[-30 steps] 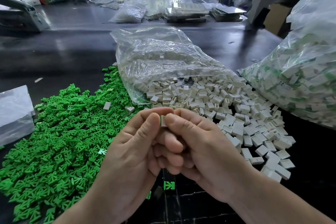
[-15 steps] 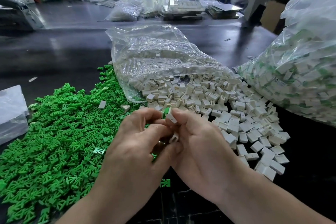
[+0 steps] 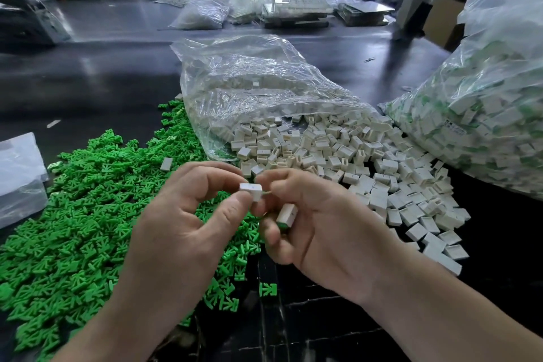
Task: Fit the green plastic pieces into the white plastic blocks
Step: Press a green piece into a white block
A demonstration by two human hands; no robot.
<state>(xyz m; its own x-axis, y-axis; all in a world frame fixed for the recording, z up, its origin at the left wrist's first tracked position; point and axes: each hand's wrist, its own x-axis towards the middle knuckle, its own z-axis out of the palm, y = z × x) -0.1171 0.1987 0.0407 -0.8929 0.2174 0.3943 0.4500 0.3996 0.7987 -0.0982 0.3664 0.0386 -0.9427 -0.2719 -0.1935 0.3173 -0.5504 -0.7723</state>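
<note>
A wide heap of green plastic pieces (image 3: 82, 209) covers the dark table on the left. White plastic blocks (image 3: 367, 164) spill from an open clear bag (image 3: 252, 88) in the middle. My left hand (image 3: 188, 226) pinches one white block (image 3: 251, 189) between thumb and forefinger. My right hand (image 3: 317, 223) meets that block with its fingertips, a sliver of green showing at the joint. A second white block (image 3: 286, 214) with green at its lower end is tucked in my right hand's curled fingers.
A large clear bag (image 3: 484, 114) holding white blocks with green in them lies at the right. A folded plastic bag (image 3: 20, 173) sits at the left edge. Trays and more bags stand at the table's far side. A single green piece (image 3: 268, 289) lies near the front.
My hands have drawn slightly apart. The white block, earlier hidden between pressed fingertips, now shows in my left hand's pinch, and a second block has appeared in my right hand.
</note>
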